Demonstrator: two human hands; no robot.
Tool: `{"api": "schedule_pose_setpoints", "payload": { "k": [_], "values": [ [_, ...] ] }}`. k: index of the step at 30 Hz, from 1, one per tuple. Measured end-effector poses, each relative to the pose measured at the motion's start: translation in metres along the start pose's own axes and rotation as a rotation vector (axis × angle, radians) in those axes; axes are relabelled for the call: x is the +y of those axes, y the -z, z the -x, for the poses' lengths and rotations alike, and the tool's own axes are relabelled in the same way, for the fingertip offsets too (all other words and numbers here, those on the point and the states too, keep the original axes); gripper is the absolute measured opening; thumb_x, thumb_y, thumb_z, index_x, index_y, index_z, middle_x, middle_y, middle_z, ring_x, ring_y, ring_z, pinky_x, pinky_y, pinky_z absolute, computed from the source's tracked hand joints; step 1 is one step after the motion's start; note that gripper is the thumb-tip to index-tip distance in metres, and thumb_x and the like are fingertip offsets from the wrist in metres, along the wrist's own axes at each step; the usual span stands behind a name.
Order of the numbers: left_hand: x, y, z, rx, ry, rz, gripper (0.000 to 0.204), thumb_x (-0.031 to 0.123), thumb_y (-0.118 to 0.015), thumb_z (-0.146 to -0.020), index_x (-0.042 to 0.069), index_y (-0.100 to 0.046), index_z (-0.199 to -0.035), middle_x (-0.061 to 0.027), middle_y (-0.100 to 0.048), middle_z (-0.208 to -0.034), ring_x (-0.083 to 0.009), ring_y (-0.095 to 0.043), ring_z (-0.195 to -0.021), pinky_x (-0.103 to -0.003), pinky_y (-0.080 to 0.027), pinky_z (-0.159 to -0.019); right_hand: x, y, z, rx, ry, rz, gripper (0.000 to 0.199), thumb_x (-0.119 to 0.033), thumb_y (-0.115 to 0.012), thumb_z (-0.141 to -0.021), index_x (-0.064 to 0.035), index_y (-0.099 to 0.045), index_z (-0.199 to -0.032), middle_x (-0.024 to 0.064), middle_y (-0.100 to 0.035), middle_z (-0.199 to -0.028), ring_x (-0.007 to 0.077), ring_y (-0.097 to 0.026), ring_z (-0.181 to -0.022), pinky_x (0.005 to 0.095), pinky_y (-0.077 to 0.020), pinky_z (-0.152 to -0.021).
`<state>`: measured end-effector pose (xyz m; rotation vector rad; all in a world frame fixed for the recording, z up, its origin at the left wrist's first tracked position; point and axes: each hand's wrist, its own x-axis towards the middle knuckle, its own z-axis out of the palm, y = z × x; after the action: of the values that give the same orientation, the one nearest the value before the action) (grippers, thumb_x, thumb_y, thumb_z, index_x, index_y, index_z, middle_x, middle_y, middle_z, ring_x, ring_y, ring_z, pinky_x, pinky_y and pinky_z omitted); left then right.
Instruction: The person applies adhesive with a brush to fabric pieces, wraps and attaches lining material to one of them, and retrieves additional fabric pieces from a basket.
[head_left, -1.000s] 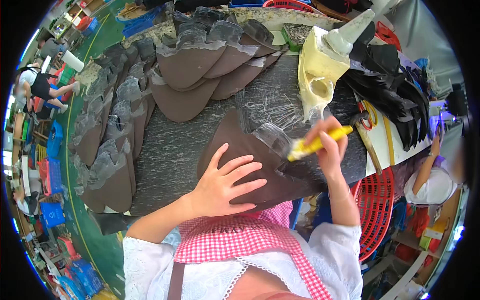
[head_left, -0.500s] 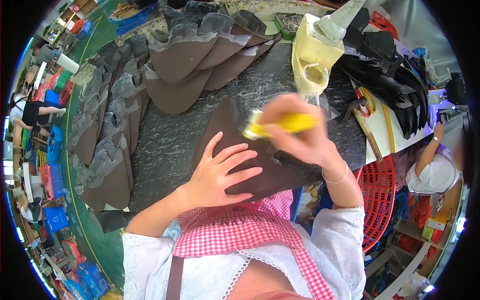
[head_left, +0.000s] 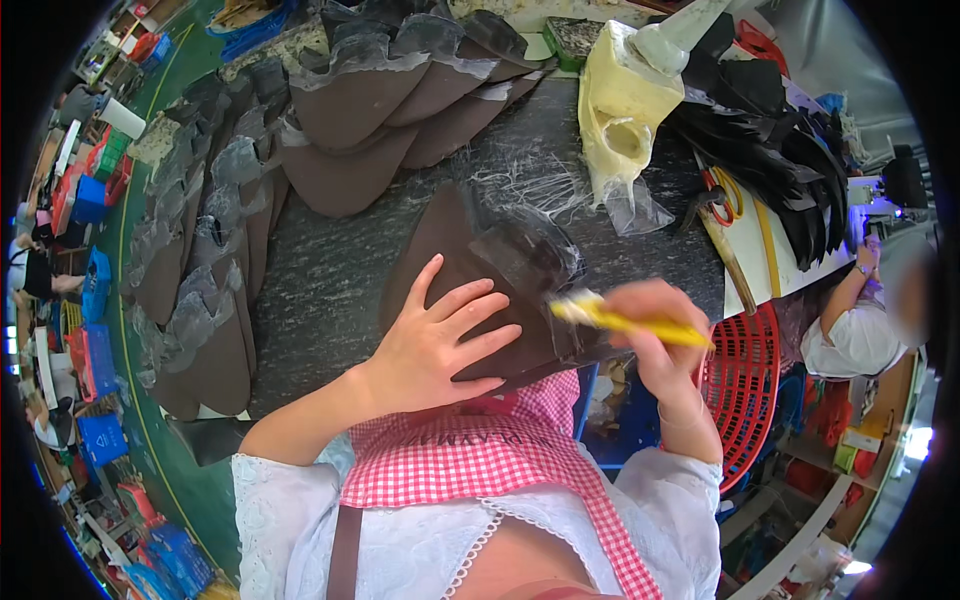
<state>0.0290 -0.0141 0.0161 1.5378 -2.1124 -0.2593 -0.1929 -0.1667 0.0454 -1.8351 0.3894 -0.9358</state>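
My left hand (head_left: 440, 335) lies flat with its fingers spread on a dark brown curved sheet piece (head_left: 435, 235). My right hand (head_left: 660, 325) grips a yellow-handled brush (head_left: 625, 322). The brush's pale bristle end rests on or just over the sheet's right part. A wet, glossy coat shows along the sheet's upper right edge, where a black patch lies. Beyond it stands a cream glue container (head_left: 632, 115) with a round opening at its front. Stringy whitish residue streaks the dark tabletop (head_left: 330, 300) next to it.
Overlapping brown pieces (head_left: 345, 170) with glossy edges cover the table's far left. At the right lie a hammer (head_left: 728, 250), scissors (head_left: 722, 195) and a heap of black pieces (head_left: 790, 170). A red basket (head_left: 740, 390) stands beside my right arm. Another person (head_left: 850, 320) sits farther right.
My right hand and the brush have moved down and to the right, from the sheet's upper edge to its right part. My left hand stays in place on the sheet.
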Motion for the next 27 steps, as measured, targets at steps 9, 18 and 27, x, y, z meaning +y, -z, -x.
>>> {"api": "schedule_pose_setpoints", "payload": {
  "k": [9,18,27],
  "values": [
    [0.005,-0.002,0.001,-0.009,0.018,0.017,0.055,0.031,-0.079,-0.065,0.019,-0.063,-0.116,-0.0071,-0.052,-0.127,-0.0272,-0.047,-0.124,-0.062,-0.019,-0.110,0.047,0.021,-0.091,0.299,-0.027,0.117,0.016,-0.014,-0.064,-0.091,0.0013,-0.063,-0.089,0.0009,-0.061,-0.066,0.0053,-0.055,-0.050,0.0189,-0.0403,-0.045],
    [0.003,-0.001,-0.001,0.005,0.008,0.029,0.056,0.030,-0.079,-0.064,0.019,-0.063,-0.117,-0.0073,-0.052,-0.127,-0.0280,-0.048,-0.124,-0.062,-0.019,-0.110,0.068,0.056,-0.112,0.420,-0.015,0.290,0.020,-0.023,-0.062,-0.092,-0.0030,-0.060,-0.091,-0.0005,-0.058,-0.063,0.0049,-0.051,-0.053,0.0193,-0.0374,-0.050],
    [0.003,-0.001,-0.002,-0.007,0.011,-0.003,0.052,0.030,-0.078,-0.067,0.019,-0.063,-0.116,-0.0072,-0.052,-0.127,-0.0286,-0.047,-0.124,-0.061,-0.019,-0.110,-0.007,-0.011,-0.059,-0.335,-0.039,0.226,0.017,-0.016,-0.067,-0.088,-0.0016,-0.060,-0.084,0.0068,-0.062,-0.067,0.0073,-0.052,-0.047,0.0214,-0.0381,-0.044]
  ]
}}
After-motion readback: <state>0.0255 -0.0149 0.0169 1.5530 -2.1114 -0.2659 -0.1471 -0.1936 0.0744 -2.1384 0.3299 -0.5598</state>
